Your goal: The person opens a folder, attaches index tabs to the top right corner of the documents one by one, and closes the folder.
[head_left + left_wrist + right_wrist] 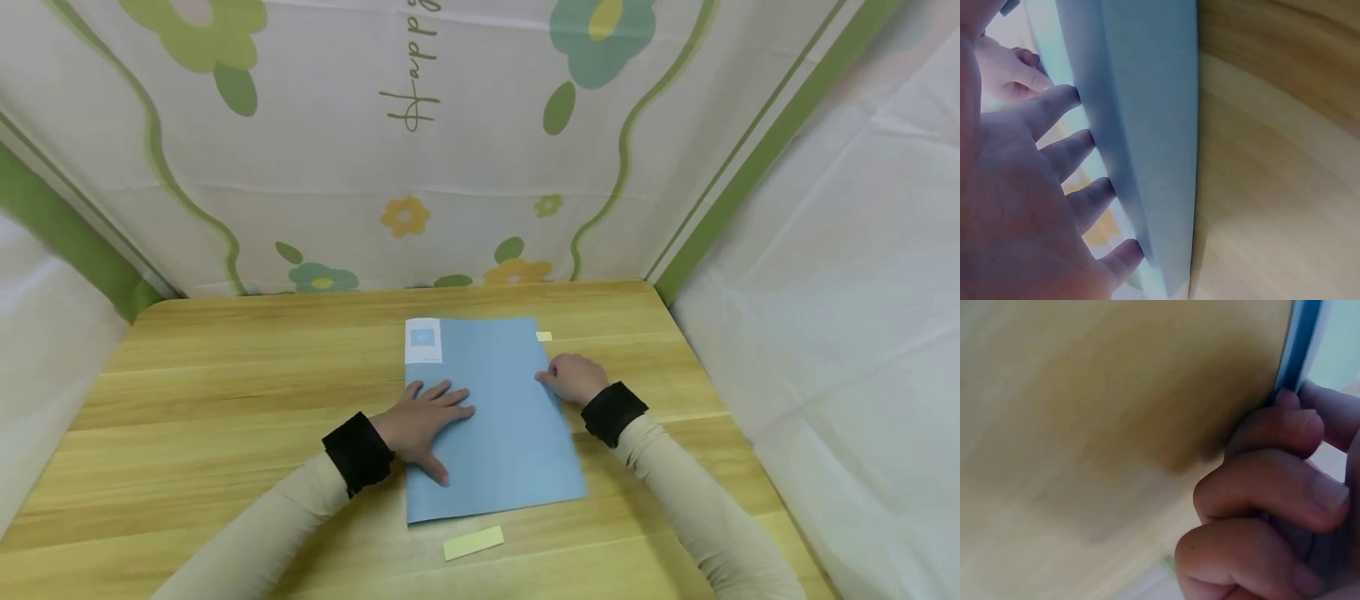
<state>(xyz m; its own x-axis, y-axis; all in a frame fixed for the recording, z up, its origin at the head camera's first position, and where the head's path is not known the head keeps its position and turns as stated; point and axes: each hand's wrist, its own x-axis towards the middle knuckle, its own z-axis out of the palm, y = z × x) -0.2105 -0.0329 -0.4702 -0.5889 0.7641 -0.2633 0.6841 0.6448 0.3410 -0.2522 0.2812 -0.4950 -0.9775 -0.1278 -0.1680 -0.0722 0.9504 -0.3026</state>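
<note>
A light blue folder [510, 442] with a white label [423, 353] in its far left corner lies on the wooden table. Spread over its left part is my left hand [420, 423], fingers straight, fingertips touching the cover; the left wrist view shows these fingers [1088, 203] at the blue surface. At the folder's right edge, my right hand [576, 379] pinches the edge between thumb and index finger. Its other fingers [1266, 487] are curled in the right wrist view, below the blue edge [1297, 347].
A pale yellow strip [473, 542] lies on the table [225, 417] in front of the folder. Another small yellow tab [544, 337] shows at the folder's far right edge. A flower-patterned curtain [322, 167] hangs behind the table, and white cloth [847, 275] stands to the right.
</note>
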